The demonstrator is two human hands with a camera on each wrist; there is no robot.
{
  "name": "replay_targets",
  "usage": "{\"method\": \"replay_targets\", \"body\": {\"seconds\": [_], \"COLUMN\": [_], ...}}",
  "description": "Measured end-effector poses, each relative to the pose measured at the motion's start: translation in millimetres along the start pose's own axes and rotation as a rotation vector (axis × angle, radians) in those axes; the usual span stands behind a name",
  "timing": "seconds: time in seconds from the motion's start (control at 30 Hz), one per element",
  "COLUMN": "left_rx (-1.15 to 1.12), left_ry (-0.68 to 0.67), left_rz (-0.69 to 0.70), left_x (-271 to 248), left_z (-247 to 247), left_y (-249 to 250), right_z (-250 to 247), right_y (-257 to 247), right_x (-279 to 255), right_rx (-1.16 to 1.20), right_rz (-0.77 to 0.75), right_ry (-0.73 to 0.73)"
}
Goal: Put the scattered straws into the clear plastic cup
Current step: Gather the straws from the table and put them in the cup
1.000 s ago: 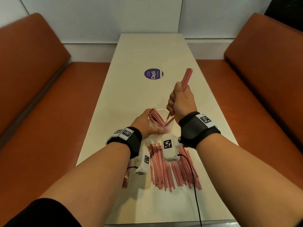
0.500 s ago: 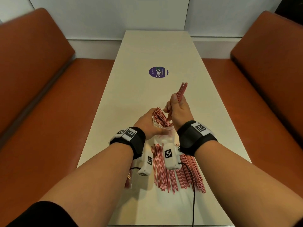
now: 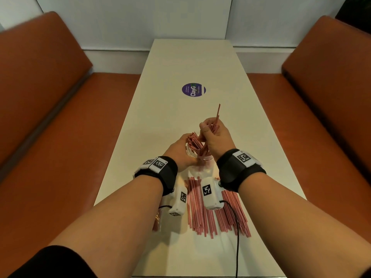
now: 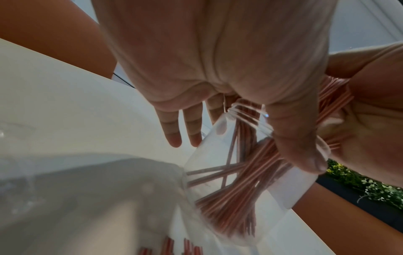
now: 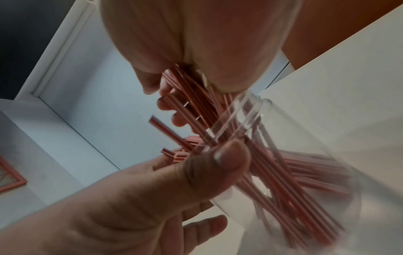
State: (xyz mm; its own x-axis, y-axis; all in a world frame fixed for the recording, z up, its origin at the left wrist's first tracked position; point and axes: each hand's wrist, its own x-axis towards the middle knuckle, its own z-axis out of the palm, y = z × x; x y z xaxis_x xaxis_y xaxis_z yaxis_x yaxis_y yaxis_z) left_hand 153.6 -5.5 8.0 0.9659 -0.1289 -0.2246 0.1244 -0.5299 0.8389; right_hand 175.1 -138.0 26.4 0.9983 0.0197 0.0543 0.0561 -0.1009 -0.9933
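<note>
A clear plastic cup [image 3: 202, 158] stands on the white table [image 3: 180, 67], with several red-striped straws leaning in it. My left hand [image 3: 180, 151] holds the cup, its thumb [image 4: 294, 138] on the near wall and fingers round the far side. My right hand [image 3: 215, 137] grips a bundle of straws [image 3: 212, 127] just above the rim, their lower ends inside the cup [image 5: 305, 155]. One straw [image 3: 218, 112] pokes up higher than the rest. Many loose straws [image 3: 202, 209] lie fanned on the table, partly hidden under my wrists.
A round purple sticker [image 3: 193, 89] sits mid-table. Orange benches [image 3: 70, 137] [image 3: 321, 117] flank the table. A black cable [image 3: 237, 237] trails over the near straws. A few more straws [image 3: 156, 223] lie under my left forearm.
My right hand has come down with the bundle, so the straws have slid deeper into the cup and stick out less above the fist. The left hand stays on the cup.
</note>
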Motion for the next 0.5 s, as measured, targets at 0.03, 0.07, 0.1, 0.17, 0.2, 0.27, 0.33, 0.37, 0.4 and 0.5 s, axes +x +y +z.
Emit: {"method": "replay_targets", "body": {"seconds": [0.03, 0.07, 0.1, 0.17, 0.2, 0.27, 0.33, 0.37, 0.4, 0.5], "left_rx": [0.003, 0.006, 0.007, 0.008, 0.009, 0.015, 0.016, 0.016, 0.021, 0.024], "left_ry": [0.001, 0.002, 0.004, 0.006, 0.007, 0.006, 0.006, 0.005, 0.005, 0.008], "left_rz": [0.001, 0.001, 0.002, 0.003, 0.004, 0.008, 0.010, 0.011, 0.013, 0.012], "left_x": [0.6, 0.9, 1.5, 2.1, 2.1, 2.0, 2.4, 2.9, 2.7, 2.9], "left_z": [0.4, 0.7, 1.0, 1.3, 1.4, 1.4, 1.3, 1.2, 1.1, 1.5], "left_y": [-0.8, -1.1, -1.7, -2.6, -2.4, -2.0, -1.9, -2.2, -1.4, -1.9], "right_z": [0.0, -0.1, -0.2, -0.3, -0.6, -2.1, -3.4, -4.1, -4.9, -6.5], "right_y": [-0.7, -2.0, -3.7, -7.5, -8.5, -9.7, -9.6, -8.7, -8.2, -6.8], "right_x": [-0.1, 0.1, 0.6, 1.6, 2.5, 4.2, 5.5, 6.0, 6.3, 7.9], "right_rx": [0.005, 0.016, 0.039, 0.103, 0.126, 0.125, 0.106, 0.098, 0.095, 0.084], "right_rz": [0.006, 0.012, 0.014, 0.009, 0.003, -0.010, -0.018, -0.023, -0.027, -0.053], "right_ry": [0.011, 0.026, 0.040, 0.070, 0.090, 0.121, 0.114, 0.105, 0.099, 0.112]}}
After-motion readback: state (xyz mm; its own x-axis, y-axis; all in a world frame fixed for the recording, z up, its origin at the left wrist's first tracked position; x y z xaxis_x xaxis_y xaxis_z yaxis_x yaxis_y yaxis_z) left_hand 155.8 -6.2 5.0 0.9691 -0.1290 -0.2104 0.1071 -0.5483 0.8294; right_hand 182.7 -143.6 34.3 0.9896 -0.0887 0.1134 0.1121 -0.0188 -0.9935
